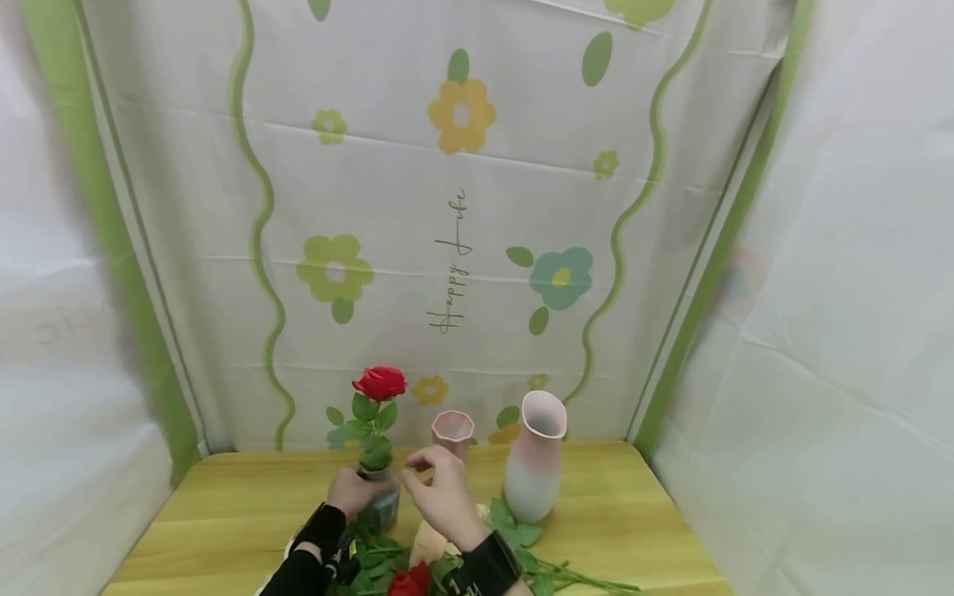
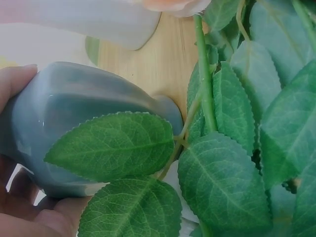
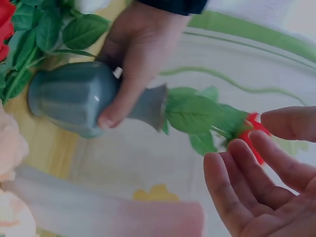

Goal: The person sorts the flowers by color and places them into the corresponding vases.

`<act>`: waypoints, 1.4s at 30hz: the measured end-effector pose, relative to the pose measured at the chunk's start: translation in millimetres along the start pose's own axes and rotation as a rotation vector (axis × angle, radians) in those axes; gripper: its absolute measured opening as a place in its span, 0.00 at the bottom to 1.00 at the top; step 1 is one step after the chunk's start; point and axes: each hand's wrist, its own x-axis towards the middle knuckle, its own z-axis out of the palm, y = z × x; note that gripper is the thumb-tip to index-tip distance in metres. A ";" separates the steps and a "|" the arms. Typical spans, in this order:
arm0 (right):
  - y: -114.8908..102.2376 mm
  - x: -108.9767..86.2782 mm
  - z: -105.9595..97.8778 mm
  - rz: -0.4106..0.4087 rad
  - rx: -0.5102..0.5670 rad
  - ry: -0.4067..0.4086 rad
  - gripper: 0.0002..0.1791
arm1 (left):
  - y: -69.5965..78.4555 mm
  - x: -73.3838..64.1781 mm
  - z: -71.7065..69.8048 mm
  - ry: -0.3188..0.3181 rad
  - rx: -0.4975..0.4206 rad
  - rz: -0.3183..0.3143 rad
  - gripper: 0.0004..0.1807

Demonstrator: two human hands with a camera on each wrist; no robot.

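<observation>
My left hand (image 1: 354, 490) grips a blue-grey vase (image 3: 74, 96) round its neck and upper body, thumb across the side in the right wrist view. A red rose (image 1: 381, 383) stands upright in this vase, its leaves just above the rim. To the right of the vase, my right hand (image 1: 445, 495) is raised with bent fingers and holds nothing. In the right wrist view its fingers (image 3: 261, 173) spread loosely in front of the rose bloom, which they partly hide. Green leaves (image 2: 118, 145) cover part of the vase in the left wrist view.
A tall pink-and-white vase (image 1: 532, 472) stands at the right on the wooden table (image 1: 611, 505). Behind my right hand is a smaller pink vase (image 1: 453, 427). Along the near side lie another red rose (image 1: 408, 581), peach blooms (image 1: 426, 545) and leafy stems (image 1: 581, 575).
</observation>
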 end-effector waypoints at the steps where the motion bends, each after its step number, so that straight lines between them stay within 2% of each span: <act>1: -1.7 -3.7 -3.6 0.012 0.020 0.004 0.06 | -0.3 -0.3 -0.2 -0.005 -0.006 -0.008 0.32; 5: -24.8 -19.2 -22.8 0.051 0.078 0.035 0.06 | -0.1 -1.2 -2.3 -0.016 -0.010 -0.025 0.34; 9: -28.3 -32.0 -40.3 0.084 0.050 0.073 0.07 | -1.2 0.9 -2.0 -0.032 -0.011 -0.026 0.34; 12: -9.2 -39.1 -48.8 0.102 0.014 0.085 0.09 | -2.4 2.8 0.1 -0.039 -0.029 -0.022 0.36; 17: 5.8 -49.7 -61.7 0.148 -0.023 0.065 0.12 | -2.4 1.1 2.1 -0.032 -0.052 -0.030 0.41; 24: 30.1 -64.9 -71.3 0.179 -0.067 0.022 0.09 | -1.0 1.6 1.1 -0.039 -0.042 -0.036 0.39; 28: 41.0 -73.4 -70.6 0.187 -0.106 -0.052 0.05 | 1.8 4.6 -0.9 -0.031 -0.031 -0.036 0.36; 36: 62.9 -89.0 -69.7 0.275 -0.148 -0.281 0.02 | 5.0 9.7 -1.9 -0.021 -0.013 -0.040 0.29; 42: 78.4 -102.4 -66.4 0.305 -0.201 -0.377 0.04 | 3.0 6.9 -1.1 -0.019 -0.005 -0.039 0.25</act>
